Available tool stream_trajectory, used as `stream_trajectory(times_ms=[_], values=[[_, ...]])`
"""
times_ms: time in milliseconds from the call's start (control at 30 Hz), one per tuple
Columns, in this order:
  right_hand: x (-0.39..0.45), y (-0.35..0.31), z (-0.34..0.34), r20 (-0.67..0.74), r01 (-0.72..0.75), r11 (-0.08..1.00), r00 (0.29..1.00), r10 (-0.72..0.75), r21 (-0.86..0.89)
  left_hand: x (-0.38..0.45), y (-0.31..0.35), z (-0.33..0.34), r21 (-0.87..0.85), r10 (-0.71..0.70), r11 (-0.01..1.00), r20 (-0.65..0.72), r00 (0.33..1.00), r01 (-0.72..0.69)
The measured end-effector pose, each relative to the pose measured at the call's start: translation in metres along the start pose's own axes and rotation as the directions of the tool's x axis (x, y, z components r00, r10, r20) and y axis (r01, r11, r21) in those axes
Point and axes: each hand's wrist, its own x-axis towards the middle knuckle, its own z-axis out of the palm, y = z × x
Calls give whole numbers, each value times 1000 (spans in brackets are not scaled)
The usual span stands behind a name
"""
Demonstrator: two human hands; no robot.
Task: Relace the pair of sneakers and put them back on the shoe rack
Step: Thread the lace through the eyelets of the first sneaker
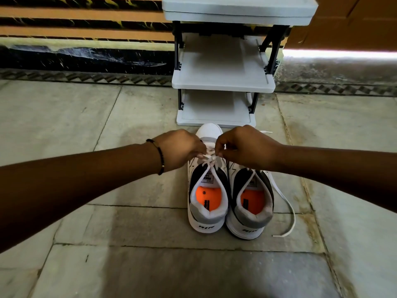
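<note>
"AIR" in black letters on the white heel of the left sneaker [206,226], "AIR" again on the right sneaker [249,230] heel, tongue label print too small to read

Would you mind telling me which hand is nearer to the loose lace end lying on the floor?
Right. The right hand is over the right sneaker, up-left of the loose lace end; the left hand is farther left, at the left sneaker.
</note>
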Motion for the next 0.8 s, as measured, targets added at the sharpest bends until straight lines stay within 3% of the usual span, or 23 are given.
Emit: stream_trajectory(times_ms=[267,433,800], values=[[-9,10,19,102,-77,978,990,98,-194,-27,-24,12,128,-188,979,252,949,160],[-5,12,26,140,-66,940,983,119,-336,-21,-23,14,245,-200,959,227,953,143],[-12,10,25,180,-19,922,979,96,-387,-17,-24,-4,315,-177,944,227,958,100]])
